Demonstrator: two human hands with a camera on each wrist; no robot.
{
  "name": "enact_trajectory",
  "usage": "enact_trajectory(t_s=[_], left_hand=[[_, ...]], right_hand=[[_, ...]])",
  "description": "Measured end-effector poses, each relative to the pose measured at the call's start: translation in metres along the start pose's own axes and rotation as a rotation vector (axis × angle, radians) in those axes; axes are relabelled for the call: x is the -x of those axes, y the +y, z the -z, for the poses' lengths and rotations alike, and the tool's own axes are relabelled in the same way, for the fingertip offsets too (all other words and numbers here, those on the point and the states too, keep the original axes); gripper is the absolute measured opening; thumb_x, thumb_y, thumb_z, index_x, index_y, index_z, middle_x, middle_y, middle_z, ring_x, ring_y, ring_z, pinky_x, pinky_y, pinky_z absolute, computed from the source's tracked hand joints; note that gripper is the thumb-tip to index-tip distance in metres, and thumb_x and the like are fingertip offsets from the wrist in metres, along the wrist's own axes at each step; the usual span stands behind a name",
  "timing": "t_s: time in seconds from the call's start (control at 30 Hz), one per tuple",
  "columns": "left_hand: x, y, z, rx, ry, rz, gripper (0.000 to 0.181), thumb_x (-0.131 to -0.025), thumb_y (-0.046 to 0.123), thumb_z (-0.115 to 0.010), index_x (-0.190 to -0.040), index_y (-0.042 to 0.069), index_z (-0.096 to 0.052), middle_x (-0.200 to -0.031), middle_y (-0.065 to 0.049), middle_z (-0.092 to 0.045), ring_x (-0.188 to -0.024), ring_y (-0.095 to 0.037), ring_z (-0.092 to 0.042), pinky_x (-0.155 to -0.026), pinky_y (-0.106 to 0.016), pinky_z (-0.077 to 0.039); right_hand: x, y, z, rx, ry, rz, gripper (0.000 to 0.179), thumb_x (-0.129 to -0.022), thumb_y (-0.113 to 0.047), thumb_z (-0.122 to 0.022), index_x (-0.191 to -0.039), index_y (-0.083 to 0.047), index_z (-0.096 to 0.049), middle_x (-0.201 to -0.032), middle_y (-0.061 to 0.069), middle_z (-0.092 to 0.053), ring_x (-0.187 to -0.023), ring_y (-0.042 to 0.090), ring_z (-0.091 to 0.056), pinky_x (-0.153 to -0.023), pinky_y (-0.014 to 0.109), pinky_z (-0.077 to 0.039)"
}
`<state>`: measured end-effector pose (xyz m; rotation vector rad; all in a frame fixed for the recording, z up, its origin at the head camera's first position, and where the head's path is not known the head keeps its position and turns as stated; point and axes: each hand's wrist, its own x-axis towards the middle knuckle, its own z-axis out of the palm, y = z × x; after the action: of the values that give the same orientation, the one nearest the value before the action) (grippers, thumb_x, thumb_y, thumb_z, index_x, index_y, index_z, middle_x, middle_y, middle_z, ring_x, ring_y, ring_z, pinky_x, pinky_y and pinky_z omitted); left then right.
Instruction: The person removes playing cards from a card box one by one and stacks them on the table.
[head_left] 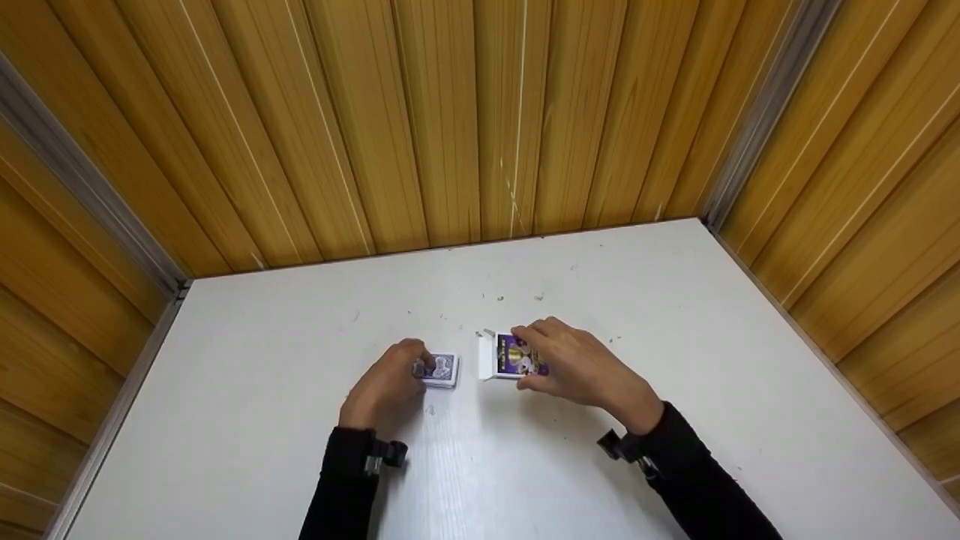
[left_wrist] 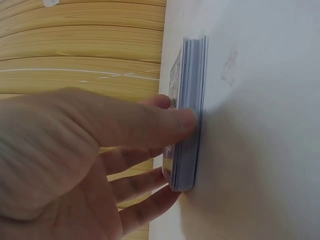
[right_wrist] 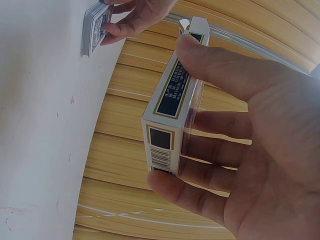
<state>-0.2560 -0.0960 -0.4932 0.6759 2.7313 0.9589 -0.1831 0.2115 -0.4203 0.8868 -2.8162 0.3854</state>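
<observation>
My left hand [head_left: 391, 381] grips a deck of playing cards [head_left: 444, 369], its patterned backs facing up. In the left wrist view the thumb presses along the side of the deck [left_wrist: 191, 75], low at the white tabletop, with the other fingers around its far side and end. My right hand [head_left: 581, 367] holds a card box [head_left: 513, 355] with a purple and yellow picture on top. The box's flap end points left, towards the deck. The right wrist view shows thumb and fingers around the box [right_wrist: 167, 107], a barcode on its near end and an opened flap at the far end.
The white table [head_left: 255, 420] bears small dark marks and scuffs beyond the hands. Wood-patterned walls [head_left: 450, 127] close it in at the back and both sides, with grey metal posts [head_left: 772, 112] in the corners. A wrist camera [head_left: 386, 454] is strapped over the left black sleeve.
</observation>
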Motion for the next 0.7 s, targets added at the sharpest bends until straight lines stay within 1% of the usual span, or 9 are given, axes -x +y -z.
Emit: enact_trajectory(t_s=[0.1, 0.2, 0.27, 0.33, 0.4, 0.43, 0.53, 0.63, 0.7], left_hand=[[0.003, 0.001, 0.003, -0.012, 0.007, 0.01, 0.033, -0.079, -0.013, -0.065, -0.105, 0.007, -0.072, -0.146, -0.02, -0.052, -0.136, -0.036, -0.048, -0.108, -0.045, -0.044], [0.006, 0.005, 0.008, -0.018, 0.059, 0.04, 0.026, -0.086, -0.005, -0.07, -0.109, 0.006, -0.072, -0.154, -0.023, -0.043, -0.142, -0.039, -0.043, -0.11, -0.047, -0.042], [0.008, 0.009, 0.012, -0.009, 0.115, 0.05, 0.022, -0.091, 0.001, -0.072, -0.112, 0.005, -0.071, -0.153, -0.021, -0.045, -0.141, -0.037, -0.045, -0.111, -0.048, -0.042], [0.009, 0.015, 0.016, 0.001, 0.187, 0.039, 0.02, -0.094, 0.003, -0.072, -0.114, 0.004, -0.07, -0.148, -0.018, -0.051, -0.135, -0.034, -0.051, -0.108, -0.047, -0.045], [0.009, 0.022, 0.02, 0.002, 0.264, -0.006, 0.017, -0.094, 0.003, -0.071, -0.111, 0.004, -0.07, -0.136, -0.014, -0.06, -0.124, -0.03, -0.056, -0.1, -0.045, -0.049], [0.009, 0.025, 0.022, -0.006, 0.302, -0.04, 0.015, -0.094, 0.001, -0.071, -0.109, 0.004, -0.07, -0.128, -0.012, -0.063, -0.118, -0.029, -0.059, -0.096, -0.043, -0.05], [0.01, 0.04, 0.028, -0.025, 0.392, -0.129, 0.013, -0.093, -0.002, -0.071, -0.102, 0.006, -0.07, -0.107, -0.007, -0.066, -0.099, -0.024, -0.061, -0.082, -0.039, -0.052], [0.014, 0.057, 0.03, -0.005, 0.438, -0.195, 0.014, -0.092, -0.005, -0.071, -0.098, 0.008, -0.069, -0.096, -0.004, -0.064, -0.089, -0.019, -0.061, -0.075, -0.033, -0.053], [0.017, 0.069, 0.029, 0.043, 0.445, -0.23, 0.014, -0.093, -0.005, -0.07, -0.098, 0.008, -0.068, -0.094, -0.002, -0.064, -0.085, -0.016, -0.061, -0.071, -0.03, -0.053]], right_hand=[[0.0, 0.0, -0.001, 0.001, -0.003, -0.005, 0.073, -0.086, -0.04, -0.085, -0.143, -0.003, -0.056, -0.127, 0.015, -0.065, -0.113, 0.026, -0.062, -0.088, 0.04, -0.056], [0.001, 0.0, -0.001, -0.005, -0.008, -0.007, 0.074, -0.086, -0.04, -0.085, -0.143, -0.003, -0.056, -0.127, 0.015, -0.064, -0.114, 0.026, -0.062, -0.089, 0.041, -0.056], [0.0, -0.001, -0.001, -0.008, -0.012, -0.005, 0.074, -0.086, -0.039, -0.085, -0.143, -0.003, -0.056, -0.127, 0.015, -0.064, -0.114, 0.026, -0.062, -0.089, 0.041, -0.056], [0.0, 0.0, -0.001, -0.005, -0.011, 0.002, 0.074, -0.086, -0.039, -0.085, -0.143, -0.002, -0.056, -0.127, 0.015, -0.065, -0.113, 0.026, -0.062, -0.088, 0.041, -0.056], [0.0, 0.0, -0.001, -0.004, -0.006, 0.005, 0.073, -0.086, -0.038, -0.085, -0.142, -0.002, -0.056, -0.127, 0.015, -0.065, -0.113, 0.026, -0.062, -0.088, 0.041, -0.056], [0.0, 0.001, -0.001, -0.003, -0.001, 0.006, 0.073, -0.085, -0.038, -0.086, -0.142, -0.002, -0.056, -0.126, 0.015, -0.065, -0.113, 0.026, -0.062, -0.088, 0.041, -0.056], [-0.001, 0.001, -0.001, -0.004, 0.014, 0.01, 0.073, -0.084, -0.037, -0.087, -0.141, -0.002, -0.057, -0.126, 0.015, -0.066, -0.112, 0.026, -0.062, -0.088, 0.04, -0.057], [0.0, 0.001, -0.002, 0.002, 0.023, 0.023, 0.074, -0.083, -0.037, -0.088, -0.14, -0.001, -0.057, -0.124, 0.015, -0.066, -0.112, 0.026, -0.062, -0.086, 0.039, -0.056], [0.001, 0.002, -0.003, 0.009, 0.029, 0.033, 0.074, -0.083, -0.037, -0.088, -0.14, -0.001, -0.057, -0.123, 0.014, -0.066, -0.111, 0.026, -0.062, -0.085, 0.039, -0.056]])
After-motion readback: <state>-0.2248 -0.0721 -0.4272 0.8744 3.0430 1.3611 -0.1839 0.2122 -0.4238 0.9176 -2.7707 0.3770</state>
